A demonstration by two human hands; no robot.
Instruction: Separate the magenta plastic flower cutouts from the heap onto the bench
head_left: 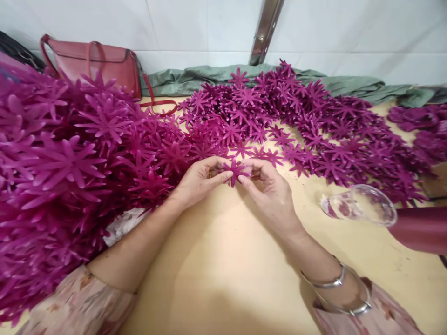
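Observation:
Between my two hands is a small magenta artificial flower piece with several narrow petals, held just above the table. My left hand pinches its left petals between thumb and fingers. On the other side my right hand is closed on the right petals in the same way. Loose flower pieces of the same kind lie just beyond my fingertips. A big heap of them rises beside my left forearm, and another pile spreads behind and to the right of my right hand.
A clear plastic cup lies on its side on the pale yellow table, near a dark red object. At the back are a red handbag, green cloth and a tiled wall. White crumpled material shows under the left heap.

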